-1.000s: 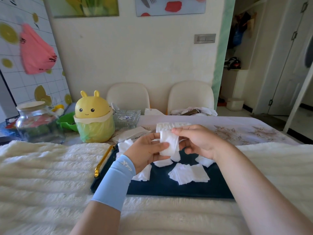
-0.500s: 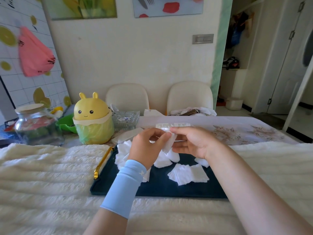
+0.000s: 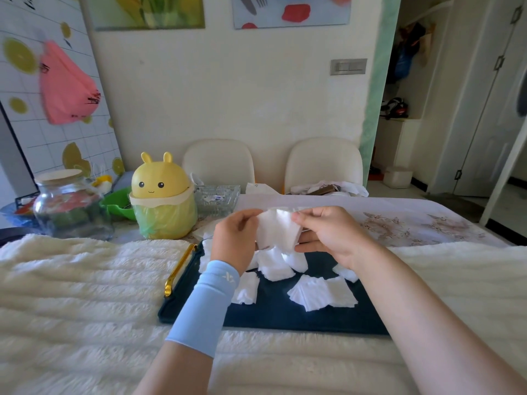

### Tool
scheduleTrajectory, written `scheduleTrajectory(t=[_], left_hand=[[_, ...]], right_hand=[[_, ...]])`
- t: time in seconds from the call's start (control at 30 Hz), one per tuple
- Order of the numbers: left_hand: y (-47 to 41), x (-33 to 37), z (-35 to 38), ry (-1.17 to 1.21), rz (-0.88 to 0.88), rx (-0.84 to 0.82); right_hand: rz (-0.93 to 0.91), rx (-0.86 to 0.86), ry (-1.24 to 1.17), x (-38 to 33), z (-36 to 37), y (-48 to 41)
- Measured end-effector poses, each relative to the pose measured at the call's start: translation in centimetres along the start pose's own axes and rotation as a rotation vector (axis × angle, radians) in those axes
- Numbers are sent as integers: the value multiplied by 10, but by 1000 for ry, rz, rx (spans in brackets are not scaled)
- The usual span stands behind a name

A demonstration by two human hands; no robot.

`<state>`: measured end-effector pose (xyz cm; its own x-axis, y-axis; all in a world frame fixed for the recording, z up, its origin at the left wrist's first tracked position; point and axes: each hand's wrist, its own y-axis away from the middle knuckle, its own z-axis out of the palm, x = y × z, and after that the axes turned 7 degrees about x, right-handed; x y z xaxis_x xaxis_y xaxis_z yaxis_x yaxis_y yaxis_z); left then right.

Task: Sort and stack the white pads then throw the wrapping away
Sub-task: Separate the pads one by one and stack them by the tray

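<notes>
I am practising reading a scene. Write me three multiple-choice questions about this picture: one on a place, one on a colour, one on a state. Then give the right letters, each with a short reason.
1. Where does the yellow bin stand?
A. left of the tray
B. on the tray
C. right of the tray

2. What colour is the tray under the loose pads?
A. red
B. dark blue
C. white

3. What are the left hand and the right hand doing?
A. both hold nothing
B. only the right holds a pad
C. both hold one white pad

Answers:
1 A: the bin stands beyond the tray's left end.
2 B: bare dark blue shows between the pads.
3 C: both hands pinch the pad's sides above the tray.
</notes>
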<state>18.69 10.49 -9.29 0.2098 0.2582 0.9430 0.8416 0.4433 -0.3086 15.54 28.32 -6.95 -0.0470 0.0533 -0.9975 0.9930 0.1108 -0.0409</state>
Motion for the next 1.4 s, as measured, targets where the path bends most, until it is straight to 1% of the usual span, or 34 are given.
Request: scheduleTrajectory(t=[0.07, 0.1, 0.17, 0.23, 0.27, 0.33, 0.43, 0.5, 0.57, 0.63, 0.77, 0.9, 0.93, 1.0, 1.07, 1.1, 1.23, 1.4], left_hand=[[-3, 1, -3, 108, -89, 32], [-3, 3, -5, 172, -139, 1], [-2, 4, -4, 263, -192, -135], [1, 2, 0, 235, -146, -265], [3, 2, 4, 200, -116, -286], [6, 2, 9, 144, -98, -237], [8, 3, 12, 126, -81, -124], [8, 2, 13, 105, -64, -81], [9, 2, 14, 49, -47, -64], [10, 1, 16, 54, -64, -52], [9, 2, 15, 24, -66, -48], [8, 0, 15, 1, -51, -36], [8, -2, 14, 16, -75, -59], [6, -1, 11, 71, -169, -173], [5, -3, 10, 135, -275, -310], [7, -6, 8, 151, -285, -343], [7, -5, 16, 211, -283, -361], [7, 0, 9, 323, -363, -405]], right_hand=[[-30, 50, 60, 2, -4, -3], [-45, 59, 94, 4, -6, -4], [-66, 37, 138, 6, -7, -4], [-78, 2, 149, 7, -5, -3], [-86, -11, 151, 6, -3, -2], [-101, -32, 149, 5, -2, -1], [-118, -45, 151, 5, -2, -1], [-118, -57, 161, 5, -3, -1], [-115, -62, 166, 6, -1, -1], [-107, -67, 172, 5, -1, 1], [-56, -110, 106, 0, -1, 2], [-89, -141, 165, 0, -4, 4], [-87, -144, 139, 0, -6, 6], [-89, -145, 112, -2, -8, 4], [-98, -132, 146, -3, -12, 3], [-99, -126, 159, -1, -10, 3], [-120, -114, 165, -1, -14, -2], [-110, -153, 114, 0, -14, -1]])
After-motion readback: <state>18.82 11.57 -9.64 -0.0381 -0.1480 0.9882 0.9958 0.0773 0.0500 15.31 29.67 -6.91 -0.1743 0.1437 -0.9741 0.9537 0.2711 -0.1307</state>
